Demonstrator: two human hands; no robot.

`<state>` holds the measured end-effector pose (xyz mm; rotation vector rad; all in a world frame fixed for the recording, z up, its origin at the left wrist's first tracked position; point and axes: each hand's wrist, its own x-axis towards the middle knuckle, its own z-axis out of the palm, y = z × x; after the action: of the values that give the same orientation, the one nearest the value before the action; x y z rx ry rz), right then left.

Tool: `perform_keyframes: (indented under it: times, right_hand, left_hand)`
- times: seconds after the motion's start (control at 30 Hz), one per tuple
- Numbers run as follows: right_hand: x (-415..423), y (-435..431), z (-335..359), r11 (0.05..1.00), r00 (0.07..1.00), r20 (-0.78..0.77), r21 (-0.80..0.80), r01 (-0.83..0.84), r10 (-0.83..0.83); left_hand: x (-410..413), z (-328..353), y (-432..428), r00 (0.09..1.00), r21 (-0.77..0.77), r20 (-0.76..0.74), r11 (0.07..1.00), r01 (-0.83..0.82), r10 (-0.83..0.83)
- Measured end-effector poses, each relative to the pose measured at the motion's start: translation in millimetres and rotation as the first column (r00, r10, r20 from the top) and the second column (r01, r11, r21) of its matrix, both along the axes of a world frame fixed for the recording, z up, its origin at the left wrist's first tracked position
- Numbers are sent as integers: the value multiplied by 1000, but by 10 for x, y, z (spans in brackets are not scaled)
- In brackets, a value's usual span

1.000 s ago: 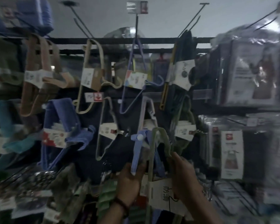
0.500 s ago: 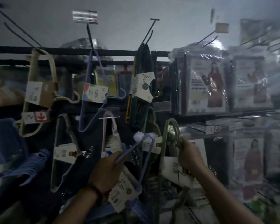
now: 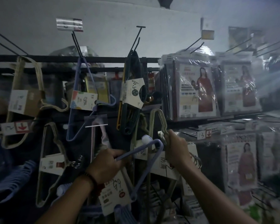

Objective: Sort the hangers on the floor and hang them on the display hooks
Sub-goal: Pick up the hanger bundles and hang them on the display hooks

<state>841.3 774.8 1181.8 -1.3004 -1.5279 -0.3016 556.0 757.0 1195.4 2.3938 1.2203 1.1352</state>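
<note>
Left hand [image 3: 106,165] grips purple hanger pack [image 3: 141,159]; right hand [image 3: 176,147] grips olive hanger pack [image 3: 158,120] near display hook [image 3: 137,40].

A shelf tag [image 3: 204,134] on the right bears a handwritten 13 beside a red down arrow; a left tag [image 3: 14,127] shows the same arrow beside a scrawl, perhaps 12. The card [image 3: 133,92] on the dark green hangers [image 3: 131,122] carries a sideways handwritten figure like 6.5. The label [image 3: 115,196] on the purple hangers [image 3: 145,147] shows a handwritten 9, and a wrapped package [image 3: 242,159] reads FASH.
</note>
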Motion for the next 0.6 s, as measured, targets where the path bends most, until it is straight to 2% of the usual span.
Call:
perform_keyframes:
  times: [0.1,0.23,0.4,0.6]
  right_hand:
    - [-9,157,-70,999,1000,-13,28,-17,17]
    - [-44,260,-132,999,1000,-27,38,-6,7]
    - [-146,335,-218,1000,998,63,15,12,-13]
    - [-171,398,-201,999,1000,-21,50,14,-13]
  left_hand:
    - [44,82,-4,998,-17,62,1000,25,-24]
    - [60,111,32,999,-42,31,999,11,-10]
    - [79,80,96,1000,-69,26,998,-3,5]
    - [93,95,63,999,-67,18,997,-30,31]
